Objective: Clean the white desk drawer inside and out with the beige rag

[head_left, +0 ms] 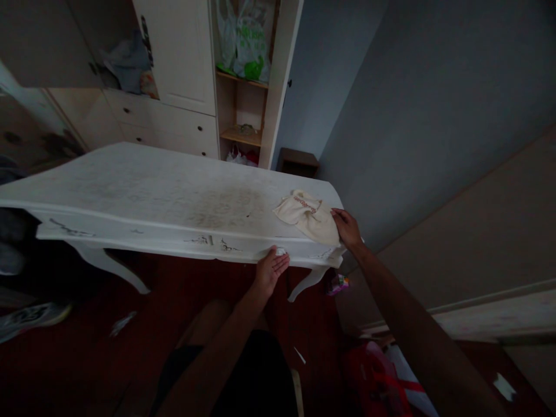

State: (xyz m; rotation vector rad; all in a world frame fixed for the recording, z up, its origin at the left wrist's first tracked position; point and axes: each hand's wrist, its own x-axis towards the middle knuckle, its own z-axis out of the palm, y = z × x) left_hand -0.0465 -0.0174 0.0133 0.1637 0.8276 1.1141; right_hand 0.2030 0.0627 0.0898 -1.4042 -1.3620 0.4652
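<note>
A long white table [165,168] with carved trim on its front stands before me. My left hand [270,273] is at the right part of the table front, thumb and fingers around a small white drawer knob [280,251]. On the table's right end lies a crumpled cream cloth bag [309,215] with reddish lettering. My right hand [347,229] pinches the right edge of this bag, fingertips close together. The drawer front [299,250] looks flush with the table edge. Dark smudges mark the tabletop's middle.
Behind the table stands a white cabinet [182,63] with plastic bags [249,46] on an open shelf. A grey wall rises at the right. On the dark red floor are a shoe [37,317], a pink box [337,284] and a red bag [373,376].
</note>
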